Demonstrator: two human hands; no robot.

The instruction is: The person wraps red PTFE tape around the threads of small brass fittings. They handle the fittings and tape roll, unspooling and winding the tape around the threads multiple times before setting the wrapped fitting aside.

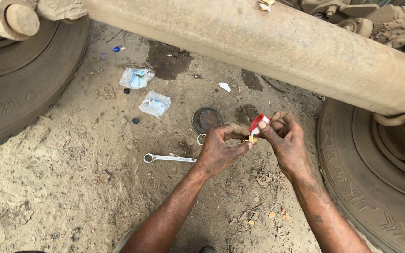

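The small brass fitting [249, 139] sits pinched in the fingers of my left hand [219, 150], above the dirt ground [71, 187] between the two tyres. My right hand [287, 143] holds the red-and-white tape roll [258, 122] just above and right of it, fingers closed on the spool, a white strip running down to the fitting. I cannot tell the fitting's long axis. A spanner [169, 158] lies left on the ground.
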